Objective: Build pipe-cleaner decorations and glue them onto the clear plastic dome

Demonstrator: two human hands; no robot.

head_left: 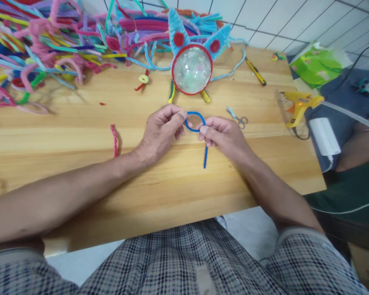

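Note:
A blue pipe cleaner (206,157) is bent into a loop, with a straight tail hanging down from its right side. My left hand (164,129) pinches the loop's upper left edge between thumb and fingers. At the lower right of the loop, my right hand (223,134) closes on it where the tail begins. Just beyond both hands stands a clear round dome with a red rim (192,69), with light blue ears (220,40) that carry red discs.
Colourful pipe cleaners (39,45) are heaped at the back left. Small scissors (241,122), a yellow cutter (256,71) and a yellow glue gun (301,105) lie to the right. A pink twisted strip (115,140) is left of my hands. Another person's arm (361,143) shows at far right.

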